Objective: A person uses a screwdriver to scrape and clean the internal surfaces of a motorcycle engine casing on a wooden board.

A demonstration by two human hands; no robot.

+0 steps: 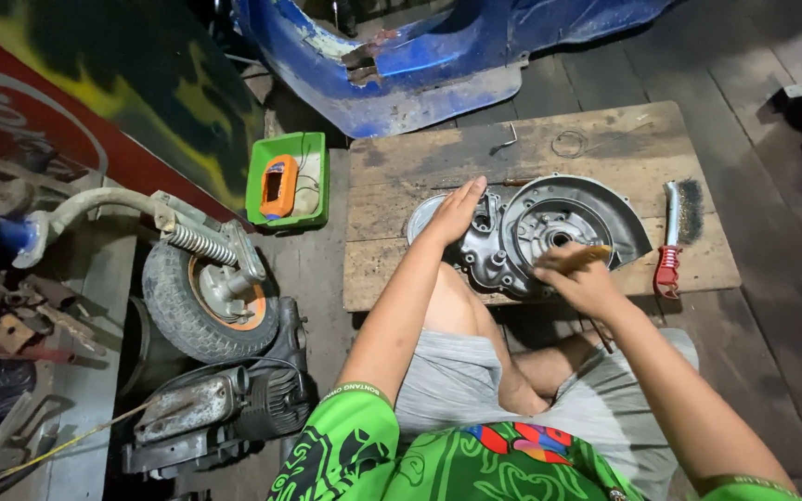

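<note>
1. At nine o'clock, a small wheel (pixel 211 301) with its fork and spring lies well clear of the work; no trouble there.
2. The left hand (pixel 457 211) rests flat, fingers spread and released, on the engine casing (pixel 531 237) at the centre of the wooden board (pixel 392 269). With only a palm steadying it, the casing could skid.
3. The right hand (pixel 587 278), at four o'clock of the casing, is clenched around a wooden-handled brush (pixel 579 259); a hard stroke could slip onto the left fingers.
4. At three o'clock, a wire brush (pixel 678 237) lies near the board's edge and could be knocked off.

Grey engine casing (pixel 549 232), red-handled wire brush (pixel 670 241), green tray (pixel 288 181), blue body panel (pixel 420 65).
</note>
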